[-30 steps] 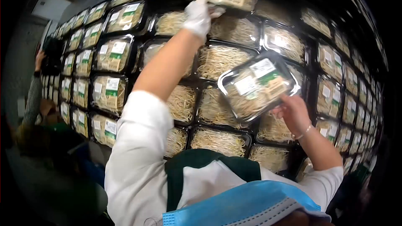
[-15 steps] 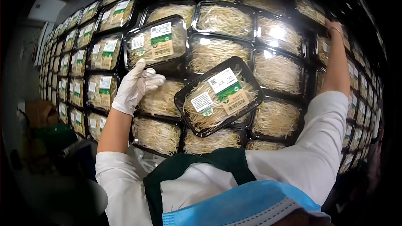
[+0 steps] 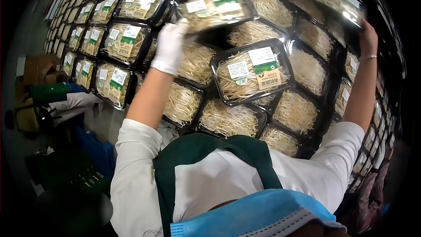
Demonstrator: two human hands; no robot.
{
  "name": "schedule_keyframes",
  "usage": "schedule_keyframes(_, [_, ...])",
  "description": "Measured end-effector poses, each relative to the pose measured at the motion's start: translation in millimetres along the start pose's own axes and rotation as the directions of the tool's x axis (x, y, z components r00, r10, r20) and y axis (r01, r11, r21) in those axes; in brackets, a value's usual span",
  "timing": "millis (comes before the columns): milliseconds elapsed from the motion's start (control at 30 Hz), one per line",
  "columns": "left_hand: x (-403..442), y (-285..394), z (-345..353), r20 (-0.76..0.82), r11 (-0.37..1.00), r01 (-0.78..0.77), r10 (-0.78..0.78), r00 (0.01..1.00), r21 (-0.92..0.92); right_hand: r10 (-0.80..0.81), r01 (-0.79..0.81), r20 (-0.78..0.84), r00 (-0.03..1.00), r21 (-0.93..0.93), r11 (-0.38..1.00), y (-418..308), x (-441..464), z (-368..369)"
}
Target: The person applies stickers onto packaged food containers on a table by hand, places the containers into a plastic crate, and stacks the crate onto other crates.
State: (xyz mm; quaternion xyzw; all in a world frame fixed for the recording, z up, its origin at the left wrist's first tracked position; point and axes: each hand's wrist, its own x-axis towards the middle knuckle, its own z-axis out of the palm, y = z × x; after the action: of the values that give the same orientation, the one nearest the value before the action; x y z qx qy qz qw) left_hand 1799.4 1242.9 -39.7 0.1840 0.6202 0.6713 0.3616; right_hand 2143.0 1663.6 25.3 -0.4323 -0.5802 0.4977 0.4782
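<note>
A white glove covers my left hand (image 3: 170, 48), whose fingers close on the near left corner of a labelled pack of bean sprouts (image 3: 215, 11), slightly blurred and raised over other packs. My bare right hand (image 3: 368, 40), with a band at the wrist, grips the near edge of another labelled bean sprout pack (image 3: 337, 1) at the upper right. That pack is tilted and smeared by motion. Between my arms, a third labelled pack (image 3: 252, 72) lies askew on top of unlabelled bean sprout packs (image 3: 230, 118).
Rows of labelled packs (image 3: 125, 41) spread out to the left, and more packs (image 3: 370, 138) stand on the right. On the floor at left are a cardboard box (image 3: 39, 70) and a blue crate (image 3: 94, 147). Part of another person's sleeve (image 3: 372, 193) shows at lower right.
My left hand has moved up and to the right with its pack. The pack at my right hand has shifted and tilted. The whole view has also turned.
</note>
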Motion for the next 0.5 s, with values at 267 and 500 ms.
schedule_keyframes(267, [-64, -37, 60, -0.074, 0.751, -0.113, 0.211, 0.975, 0.650, 0.237, -0.523, 0.661, 0.712, 0.273, 0.808, 29, -52, 197])
schedule_keyframes(500, [-86, -48, 94, -0.106, 0.810, 0.236, -0.213, 0.971, 0.536, 0.462, -0.004, 0.723, 0.514, -0.536, 0.844, 48, -87, 313])
